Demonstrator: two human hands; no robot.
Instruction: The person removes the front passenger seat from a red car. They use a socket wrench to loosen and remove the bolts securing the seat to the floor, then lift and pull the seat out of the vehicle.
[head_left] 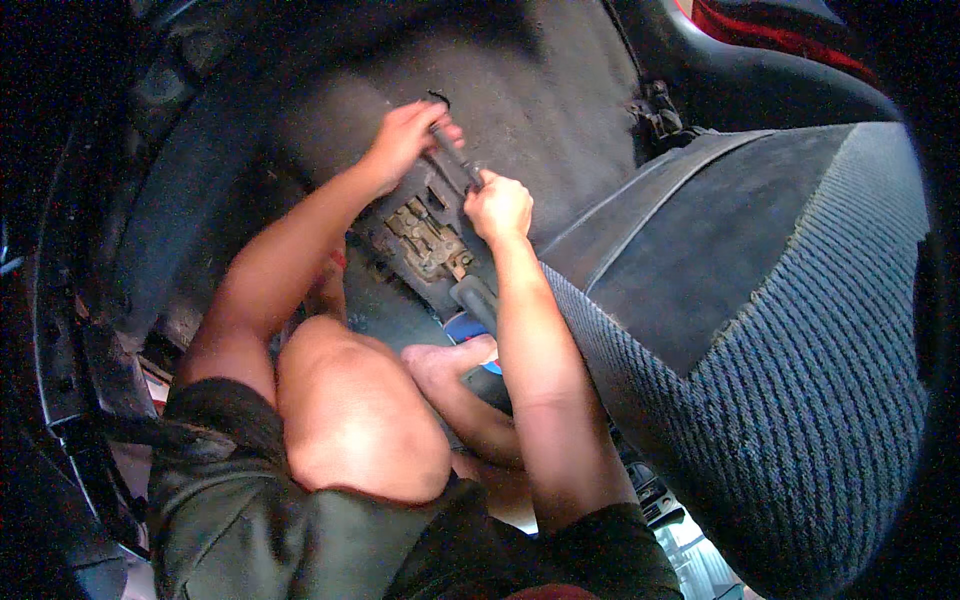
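In a car's interior, my left hand (408,138) is closed around the upper end of a dark bar-like piece (452,155), its fingertips slightly blurred. My right hand (502,206) makes a fist at the bar's lower end. The bar slants between the two hands, over dark grey floor carpet (560,110). What kind of part it is, and whether it is fixed to anything, I cannot make out. Just below it, a tarnished metal bracket assembly (425,240) sits in a dark recessed area.
A car seat (800,370) with ribbed grey-blue fabric leans in from the right. A belt-like strap or trim (670,190) runs along its dark back. The door-opening edge (62,420) curves along the left. My bent knee (365,430) and bare foot (445,365) are beneath my arms.
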